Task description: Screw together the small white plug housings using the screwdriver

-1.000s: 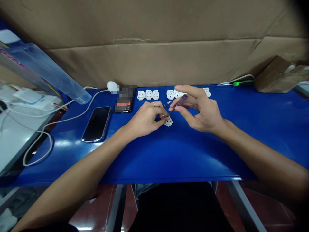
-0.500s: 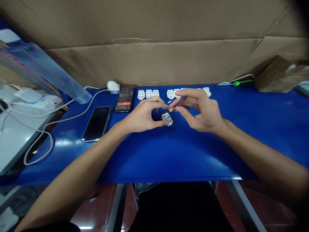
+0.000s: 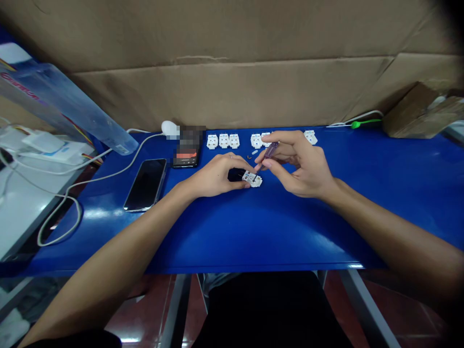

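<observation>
Right of dark-screen phone (image 3: 145, 185), on counter (image 3: 224, 237), left hand (image 3: 216, 175) pinches white part (image 3: 250, 178); right hand (image 3: 303, 164) has grip clamped on screwdriver (image 3: 271, 151), tip at part. Step seems screw-turning; next turn probably needs part steady.

Screwdriver (image 3: 271, 150) hdl purple, shaft dk; plug part (image 3: 255, 180) at its tip wht w/ dk spots, & row of sim. parts (image 3: 224, 140) behind wht w/ blue marks. Tabletop (image 3: 232, 237) solid blue, cardboard backing (image 3: 235, 92) plain brn, nr. phone (image 3: 145, 184) blk, far phone (image 3: 186, 155) blk w/ orange-red band. Tie-like strip (image 3: 357, 124) bright grn, floor (image 3: 152, 309) dk red w/ pale lines.
</observation>
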Demonstrator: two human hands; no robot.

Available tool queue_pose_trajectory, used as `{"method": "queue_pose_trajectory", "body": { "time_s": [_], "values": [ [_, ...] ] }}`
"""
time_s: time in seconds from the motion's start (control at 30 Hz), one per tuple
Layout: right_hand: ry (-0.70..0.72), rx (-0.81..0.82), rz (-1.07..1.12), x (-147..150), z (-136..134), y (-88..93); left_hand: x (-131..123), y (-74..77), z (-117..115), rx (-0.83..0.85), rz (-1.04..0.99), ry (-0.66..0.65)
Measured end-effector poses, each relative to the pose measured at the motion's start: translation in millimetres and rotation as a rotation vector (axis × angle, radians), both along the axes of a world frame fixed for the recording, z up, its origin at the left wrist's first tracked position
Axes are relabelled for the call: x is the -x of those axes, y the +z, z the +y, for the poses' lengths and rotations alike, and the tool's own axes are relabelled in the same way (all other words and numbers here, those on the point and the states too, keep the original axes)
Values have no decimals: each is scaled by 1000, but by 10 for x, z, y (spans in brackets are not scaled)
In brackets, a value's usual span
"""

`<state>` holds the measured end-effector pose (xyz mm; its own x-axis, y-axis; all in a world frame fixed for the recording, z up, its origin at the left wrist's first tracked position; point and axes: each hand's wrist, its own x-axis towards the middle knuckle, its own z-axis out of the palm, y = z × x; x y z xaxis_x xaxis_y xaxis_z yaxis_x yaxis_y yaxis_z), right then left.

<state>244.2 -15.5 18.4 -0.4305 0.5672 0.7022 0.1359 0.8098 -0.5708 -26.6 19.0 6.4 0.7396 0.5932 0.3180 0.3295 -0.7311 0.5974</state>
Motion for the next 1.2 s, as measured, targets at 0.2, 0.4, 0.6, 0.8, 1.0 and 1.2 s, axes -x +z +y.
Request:
{"method": "queue_pose_trajectory", "body": {
  "time_s": [0.2,0.4,0.6,0.8,1.0,1.2],
  "values": [
    [-21,1,-17,-23,6,-3,12,-8,14,-1,-4,-4],
    [-16,-16,-12,-19,10,0,10,12,8,4,-1,-16],
    [-3,-17,-22,-16,14,-5,11,12,12,-7,-5,-15],
    [-5,-40,-49,-17,-10,10,25,6,20,-10,14,-10],
    [-19,-59,-87,-37,-26,20,18,18,17,-2,13,-21],
    [-48,-92,-97,-44,-19,29,11,18,21,-12,20,-19]
  ]
}}
